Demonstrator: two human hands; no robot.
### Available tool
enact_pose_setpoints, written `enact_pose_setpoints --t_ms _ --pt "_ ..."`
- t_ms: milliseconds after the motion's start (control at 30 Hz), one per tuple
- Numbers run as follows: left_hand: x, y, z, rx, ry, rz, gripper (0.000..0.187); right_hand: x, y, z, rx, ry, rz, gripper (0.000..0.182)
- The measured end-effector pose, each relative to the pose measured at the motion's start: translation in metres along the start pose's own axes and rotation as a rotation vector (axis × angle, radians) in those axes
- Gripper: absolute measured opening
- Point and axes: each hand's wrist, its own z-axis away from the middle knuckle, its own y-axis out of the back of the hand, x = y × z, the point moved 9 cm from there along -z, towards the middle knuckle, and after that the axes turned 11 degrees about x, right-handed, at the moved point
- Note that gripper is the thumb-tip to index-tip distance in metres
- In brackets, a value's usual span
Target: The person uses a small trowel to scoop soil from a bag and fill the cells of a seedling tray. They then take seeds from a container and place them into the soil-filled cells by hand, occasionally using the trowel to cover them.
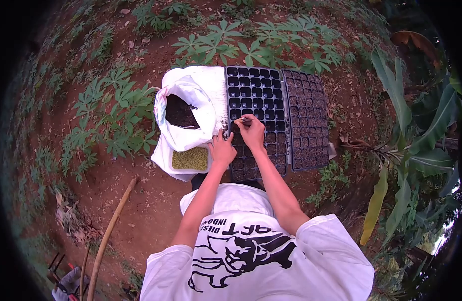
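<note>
My right hand (253,133) is over the middle of a black seedling tray (253,93), its fingers pinched together above the cells. Something small and dark shows at the fingertips, too small to name. Cells at the far end of this tray look bare, while those nearer me hold dark soil (246,165). At the tray's left edge rests my left hand (222,150), fingers spread and holding nothing. Just beyond it stands a white sack (203,103) with its mouth rolled open, dark soil (180,111) inside. A white container (191,174) of small green-yellow grains (190,159) is beside my left hand.
A second seedling tray (306,115), its cells filled with soil, lies to the right. Leafy plants (218,42) grow beyond the trays and at the left. Broad banana-like leaves (432,125) hang at the right. A wooden pole (110,228) slants across the ground at lower left.
</note>
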Motion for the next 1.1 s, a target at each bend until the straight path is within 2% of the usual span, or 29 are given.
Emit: enact_pose_setpoints --t_ms 67,233,500,600,767,900,1000,1100 --pt "0.001 -0.004 0.002 -0.005 0.004 -0.021 0.064 0.018 -0.012 0.002 -0.036 0.02 0.057 0.021" --pt "0.0 -0.008 0.006 -0.003 0.02 -0.062 0.065 0.018 -0.014 0.003 -0.05 0.054 -0.041 0.022" --pt "0.007 -0.002 0.003 0.026 0.05 -0.142 0.064 0.023 -0.007 0.001 -0.128 0.058 -0.021 0.021" --pt "0.007 0.0 0.004 0.025 0.052 -0.165 0.064 0.017 0.013 -0.005 -0.046 0.106 -0.001 0.021" --pt "0.009 0.002 0.003 0.007 0.057 -0.218 0.066 0.028 0.015 -0.011 -0.051 0.037 -0.119 0.018" --pt "0.011 0.0 0.007 -0.037 0.054 -0.258 0.069 0.044 0.003 -0.014 -0.092 -0.008 -0.073 0.021" --pt "0.01 -0.002 0.01 -0.038 0.05 -0.263 0.069 0.044 -0.006 -0.011 -0.15 0.034 -0.031 0.021" --pt "0.011 0.0 0.006 0.0 0.027 -0.26 0.069 0.034 -0.001 -0.012 -0.109 0.028 -0.107 0.023"
